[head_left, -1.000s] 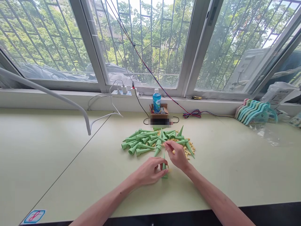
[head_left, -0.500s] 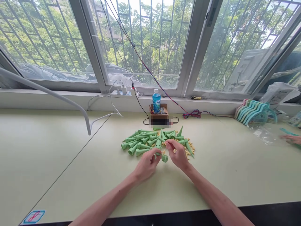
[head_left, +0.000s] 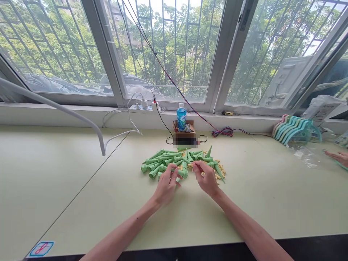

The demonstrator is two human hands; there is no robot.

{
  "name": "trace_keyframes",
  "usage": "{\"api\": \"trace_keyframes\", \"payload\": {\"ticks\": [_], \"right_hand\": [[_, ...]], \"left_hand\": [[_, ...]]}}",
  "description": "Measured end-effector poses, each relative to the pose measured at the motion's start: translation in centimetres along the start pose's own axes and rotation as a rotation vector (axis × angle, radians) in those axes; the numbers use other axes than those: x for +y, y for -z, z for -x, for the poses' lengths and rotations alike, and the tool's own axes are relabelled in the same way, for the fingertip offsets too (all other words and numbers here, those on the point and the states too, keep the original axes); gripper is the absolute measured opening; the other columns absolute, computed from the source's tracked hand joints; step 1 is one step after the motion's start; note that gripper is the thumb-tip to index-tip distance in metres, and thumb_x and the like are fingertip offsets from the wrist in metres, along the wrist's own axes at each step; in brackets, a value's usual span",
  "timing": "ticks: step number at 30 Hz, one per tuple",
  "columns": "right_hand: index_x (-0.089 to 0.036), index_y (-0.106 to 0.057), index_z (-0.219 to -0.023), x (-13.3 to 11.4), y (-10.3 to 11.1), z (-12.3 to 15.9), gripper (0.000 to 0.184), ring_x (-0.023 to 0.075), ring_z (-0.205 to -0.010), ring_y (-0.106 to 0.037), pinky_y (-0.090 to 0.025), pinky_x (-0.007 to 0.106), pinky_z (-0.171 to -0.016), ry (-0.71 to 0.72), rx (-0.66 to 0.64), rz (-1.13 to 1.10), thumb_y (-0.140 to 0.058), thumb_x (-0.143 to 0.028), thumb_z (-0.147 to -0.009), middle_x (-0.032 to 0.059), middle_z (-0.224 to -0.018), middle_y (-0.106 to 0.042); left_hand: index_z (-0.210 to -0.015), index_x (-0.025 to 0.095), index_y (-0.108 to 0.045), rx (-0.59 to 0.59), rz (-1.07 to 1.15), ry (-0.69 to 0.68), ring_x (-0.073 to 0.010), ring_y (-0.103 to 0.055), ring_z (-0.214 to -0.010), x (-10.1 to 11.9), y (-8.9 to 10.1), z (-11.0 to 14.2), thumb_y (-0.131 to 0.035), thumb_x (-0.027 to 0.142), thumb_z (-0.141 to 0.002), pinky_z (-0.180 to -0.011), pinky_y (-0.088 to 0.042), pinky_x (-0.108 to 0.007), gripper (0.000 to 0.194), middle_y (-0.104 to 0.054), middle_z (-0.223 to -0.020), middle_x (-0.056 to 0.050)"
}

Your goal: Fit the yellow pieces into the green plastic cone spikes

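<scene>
My left hand (head_left: pixel 166 183) is closed around a green plastic watering spike (head_left: pixel 183 174), its wide capped end pointing right. A small yellow peg (head_left: pixel 181 167) shows at that spike's upper side. Just to the right, my right hand (head_left: pixel 204 177) has thumb and fingertips pinched together; whatever they hold is too small or hidden to name. Both hands are at the front of a pile of green spikes (head_left: pixel 154 171), which lie mostly on their sides. Several loose yellow pegs (head_left: pixel 221 167) are scattered at the pile's right.
Behind the pile stand a small cardboard box (head_left: pixel 192 127) and a blue bottle (head_left: pixel 181 117). A bundled cable (head_left: pixel 224 131) lies by the sill. Pastel hangers (head_left: pixel 292 130) and clear plastic wrap (head_left: pixel 307 156) are at right, near another person's hand (head_left: pixel 338 157). A white curved tube (head_left: pixel 67 105) crosses the left.
My left hand has shifted left and slightly away from me with the spike, which is now further from my right hand. My right hand has barely moved.
</scene>
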State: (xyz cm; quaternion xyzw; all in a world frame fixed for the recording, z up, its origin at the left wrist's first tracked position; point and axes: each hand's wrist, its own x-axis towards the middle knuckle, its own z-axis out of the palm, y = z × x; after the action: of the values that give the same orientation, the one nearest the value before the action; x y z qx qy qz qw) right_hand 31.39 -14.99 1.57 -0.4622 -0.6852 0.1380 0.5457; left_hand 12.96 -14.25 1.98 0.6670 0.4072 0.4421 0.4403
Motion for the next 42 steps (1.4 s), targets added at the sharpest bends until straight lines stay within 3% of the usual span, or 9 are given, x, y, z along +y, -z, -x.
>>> {"api": "trace_keyframes", "payload": {"ticks": [7, 12, 24, 32, 37, 42], "right_hand": [[-0.020, -0.057, -0.096, -0.2, -0.2, 0.2, 0.024, 0.0111, -0.048, -0.055, -0.046, 0.024, -0.048, -0.064, -0.071, -0.119, -0.041, -0.038, -0.101, 0.0011, -0.072, -0.062], [-0.021, -0.049, -0.100, -0.2, -0.9, 0.6, 0.025, 0.0120, -0.050, -0.058, -0.049, 0.023, -0.043, -0.113, -0.165, -0.289, -0.038, -0.043, -0.101, -0.0004, -0.070, -0.061], [-0.022, -0.046, -0.100, -0.4, -1.4, 0.8, 0.022, 0.0133, -0.054, -0.065, -0.058, 0.028, -0.050, -0.137, -0.224, -0.525, -0.041, -0.043, -0.101, -0.0025, -0.071, -0.060], [-0.021, -0.050, -0.100, -0.3, -1.2, 0.7, 0.018, 0.0113, -0.050, -0.057, -0.048, 0.024, -0.047, -0.105, -0.155, -0.371, -0.041, -0.037, -0.102, -0.0021, -0.069, -0.058], [-0.020, -0.055, -0.097, -0.3, -0.6, 0.3, 0.018, 0.0113, -0.053, -0.057, -0.048, 0.023, -0.049, -0.121, -0.095, -0.249, -0.046, -0.035, -0.100, -0.0002, -0.073, -0.058], [-0.019, -0.058, -0.096, -0.3, -0.6, 0.3, 0.019, 0.0117, -0.054, -0.057, -0.048, 0.023, -0.050, -0.114, -0.108, -0.216, -0.047, -0.035, -0.099, 0.0005, -0.073, -0.058]], "left_hand": [[-0.096, 0.022, -0.047, -0.006, 0.002, 0.003, -0.0148, -0.062, -0.071, 0.1, 0.0, 0.0, -0.040, 0.046, -0.097, -0.057, -0.061, -0.030, 0.025, -0.056, -0.084, 0.000], [-0.098, 0.022, -0.046, -0.032, 0.053, 0.001, -0.0141, -0.060, -0.074, 0.1, -0.1, 0.1, -0.041, 0.045, -0.097, -0.059, -0.062, -0.031, 0.024, -0.055, -0.087, 0.000], [-0.108, 0.023, -0.044, -0.095, 0.153, 0.011, -0.0104, -0.059, -0.069, 0.6, -0.1, 0.0, -0.056, 0.042, -0.091, -0.056, -0.057, -0.025, 0.028, -0.047, -0.100, -0.001], [-0.114, 0.026, -0.042, -0.103, 0.172, 0.027, -0.0106, -0.050, -0.068, 0.6, 0.1, -0.1, -0.052, 0.039, -0.093, -0.054, -0.047, -0.020, 0.027, -0.045, -0.086, 0.003], [-0.114, 0.028, -0.042, -0.100, 0.240, 0.089, -0.0094, -0.047, -0.063, 1.3, 0.4, -0.1, -0.052, 0.036, -0.093, -0.053, -0.045, -0.020, 0.025, -0.049, -0.088, 0.002], [-0.112, 0.028, -0.044, -0.075, 0.249, 0.157, -0.0090, -0.042, -0.059, 1.7, 0.5, 0.0, -0.049, 0.038, -0.093, -0.050, -0.044, -0.018, 0.022, -0.042, -0.076, 0.005]]}}
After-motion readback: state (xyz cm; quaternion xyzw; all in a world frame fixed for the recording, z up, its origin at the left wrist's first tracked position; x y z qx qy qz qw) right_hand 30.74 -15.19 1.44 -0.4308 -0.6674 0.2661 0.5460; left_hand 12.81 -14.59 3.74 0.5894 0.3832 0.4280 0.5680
